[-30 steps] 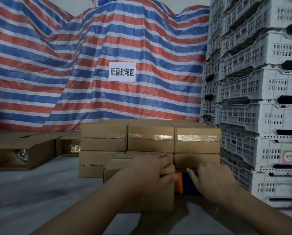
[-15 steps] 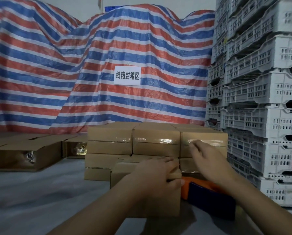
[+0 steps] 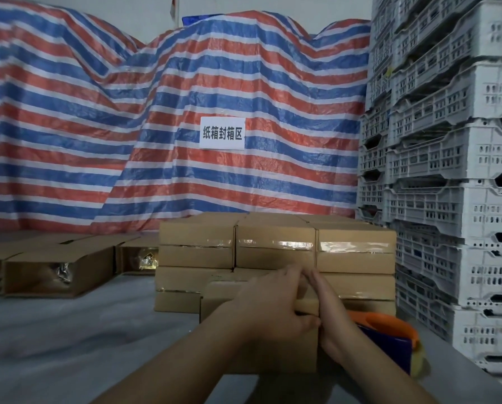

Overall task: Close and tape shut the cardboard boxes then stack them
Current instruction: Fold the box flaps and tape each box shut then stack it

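Left hand [image 3: 273, 304] grips the near box [image 3: 244, 345], fingers over the top, thumb on the front; right hand [image 3: 328, 310] lies flat against its right side, fingers straight. Box sits on a grey-sheeted counter [image 3: 69, 330], long axis running away from the camera toward the taped stack [image 3: 276, 252]. Tape gun [image 3: 389, 339] just right. Striped tarp [image 3: 127, 126] behind, white crates [image 3: 447, 170] right. Sign [image 3: 222, 132] reads 纸箱封箱区.

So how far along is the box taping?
Done: taped brown cardboard boxes stacked at the back. In hand: left hand and right hand press the nearest brown box; orange-and-blue tape dispenser lies beside it. Left: open boxes at left.
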A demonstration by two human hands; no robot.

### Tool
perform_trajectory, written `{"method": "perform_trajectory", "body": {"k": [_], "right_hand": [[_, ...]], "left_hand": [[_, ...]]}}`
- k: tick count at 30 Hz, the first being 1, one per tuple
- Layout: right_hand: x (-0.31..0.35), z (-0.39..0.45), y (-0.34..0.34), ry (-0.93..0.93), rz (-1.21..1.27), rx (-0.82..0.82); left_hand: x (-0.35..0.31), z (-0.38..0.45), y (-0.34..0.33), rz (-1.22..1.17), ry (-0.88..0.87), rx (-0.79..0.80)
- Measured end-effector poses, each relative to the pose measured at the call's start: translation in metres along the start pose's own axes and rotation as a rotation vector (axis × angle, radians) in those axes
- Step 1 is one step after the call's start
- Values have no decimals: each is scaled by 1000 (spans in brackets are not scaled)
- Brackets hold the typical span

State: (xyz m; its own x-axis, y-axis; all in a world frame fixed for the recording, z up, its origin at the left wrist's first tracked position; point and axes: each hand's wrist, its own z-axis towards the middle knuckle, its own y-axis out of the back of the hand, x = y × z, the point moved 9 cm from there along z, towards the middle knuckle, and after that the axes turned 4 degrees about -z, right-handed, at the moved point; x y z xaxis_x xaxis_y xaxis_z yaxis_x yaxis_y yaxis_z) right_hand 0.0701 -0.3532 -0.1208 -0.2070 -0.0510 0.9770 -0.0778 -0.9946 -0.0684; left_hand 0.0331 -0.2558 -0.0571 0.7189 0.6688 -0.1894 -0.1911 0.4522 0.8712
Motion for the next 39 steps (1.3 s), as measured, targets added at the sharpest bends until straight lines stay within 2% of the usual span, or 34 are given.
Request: {"method": "perform_trajectory", "body": {"k": [2,4,6,9,12,14,17,21,25,29,32,34,39], "right_hand": [[-4,-4,0,0,28,13],[-1,-12,-2,-28,30,19],[-3,-15,1,-53,9,23],[3,-23,-2,44,-98,119],[2,-32,-5,67,-227,176],[-4,-36,-8,17,-285,203],[-7,-43,-12,16,-319,234],[12,-53,-10,111,-276,168],[61,-44,-10,224,-115,30],[134,-10,-32,373,-83,62],[183,33,-51,479,-168,64],[203,67,-64,503,-205,52],[203,153,-96,406,-261,23]], "left_hand": [[1,-8,18,-187,-17,-117],[14,-24,38,-277,26,-277],[38,-46,52,-315,132,-411],[79,-81,53,-463,347,-520],[104,-107,28,-726,482,-466],[103,-114,7,-944,461,-379],[101,-118,-8,-1076,440,-356],[104,-115,10,-1096,456,-449],[93,-97,79,-957,407,-628],[93,-57,161,-861,340,-783],[118,-19,206,-823,373,-879],[139,8,223,-795,399,-873],[210,64,224,-823,425,-698]]}}
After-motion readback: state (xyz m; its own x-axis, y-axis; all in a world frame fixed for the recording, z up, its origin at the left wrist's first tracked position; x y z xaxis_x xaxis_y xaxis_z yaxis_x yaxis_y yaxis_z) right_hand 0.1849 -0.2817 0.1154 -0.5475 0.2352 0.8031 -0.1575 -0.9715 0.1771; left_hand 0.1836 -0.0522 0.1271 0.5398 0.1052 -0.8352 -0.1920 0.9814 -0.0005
